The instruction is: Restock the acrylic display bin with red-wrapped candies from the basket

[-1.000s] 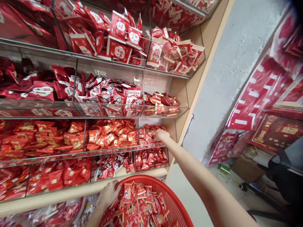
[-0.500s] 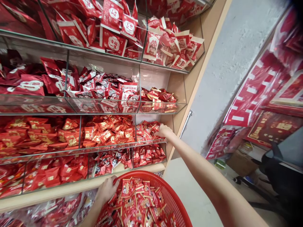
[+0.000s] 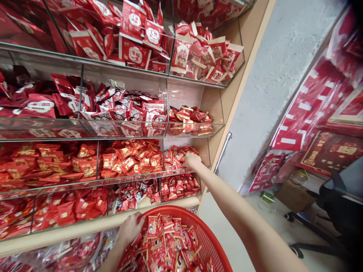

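My left hand [image 3: 129,228] is closed over the rim of a red plastic basket [image 3: 211,233], at the bottom of the view. Small red wrapped packets [image 3: 167,243] with pale edges fill the basket. My right hand [image 3: 193,161] reaches into a shelf compartment at the right end of the third row, among small red packets [image 3: 175,157]. Its fingers are curled down onto them, and what they hold is hidden behind the hand.
Clear dividers split the shelf [image 3: 198,130] into compartments of red packets. Bagged goods [image 3: 73,251] lie under the lowest board. A grey wall [image 3: 261,75] stands to the right, with red wrapped goods [image 3: 300,109], a cardboard box [image 3: 295,194] and a black chair [image 3: 337,211] beyond.
My right hand has shifted slightly left and down into the compartment, and its fingers look more curled. My left hand stays on the basket rim.
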A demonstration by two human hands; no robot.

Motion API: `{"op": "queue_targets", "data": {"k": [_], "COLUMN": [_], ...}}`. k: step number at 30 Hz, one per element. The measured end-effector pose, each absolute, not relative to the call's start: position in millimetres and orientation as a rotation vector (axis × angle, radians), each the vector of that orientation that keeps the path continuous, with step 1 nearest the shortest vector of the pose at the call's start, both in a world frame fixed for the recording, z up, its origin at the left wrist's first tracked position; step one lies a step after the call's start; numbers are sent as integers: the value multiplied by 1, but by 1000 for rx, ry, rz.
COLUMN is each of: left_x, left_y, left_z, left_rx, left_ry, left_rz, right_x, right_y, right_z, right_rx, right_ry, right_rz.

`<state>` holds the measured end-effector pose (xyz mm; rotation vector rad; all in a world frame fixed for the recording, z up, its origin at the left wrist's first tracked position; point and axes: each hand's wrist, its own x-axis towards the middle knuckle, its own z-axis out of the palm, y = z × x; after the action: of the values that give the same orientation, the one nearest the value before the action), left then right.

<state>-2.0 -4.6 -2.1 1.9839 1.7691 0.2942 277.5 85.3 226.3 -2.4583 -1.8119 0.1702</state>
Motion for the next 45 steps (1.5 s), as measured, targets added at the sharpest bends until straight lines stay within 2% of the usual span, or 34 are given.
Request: {"op": "queue_targets", "data": {"k": [13,21,24,28,33,35,39,45], "left_x": [-2,-3,-3,-2,-2,-2,-3,-2], "left_y": [-4,-2,-1,0,-1,-2,-3,-3], "left_z": [-1,-7,-8,-9,-10,-10,-9,-6], "left_rx": [1977,2017,2022,2016,2017,2020,2018,2022], "left_ry": [1740,1750,1749,1730,1733,1739,1763,1782], "left_rz": [322,314,304,306,302,305,302,297], "right_x": [311,331,333,326,303,295,284,282], "right_y": [67,36,4,-44,-72,-71,-58,-48], "right_z": [249,240,231,192,93,53,0,-22], "right_rx": [-2332,-1987,-1707,-1412,-1477,-1488,-1642,-1829], "right_ry": [-1842,-1758,-1632,-1349,-1150,-1135,-1319,-1400], "right_rz": [162,322,561,1013,1290,1294,1073,955]}}
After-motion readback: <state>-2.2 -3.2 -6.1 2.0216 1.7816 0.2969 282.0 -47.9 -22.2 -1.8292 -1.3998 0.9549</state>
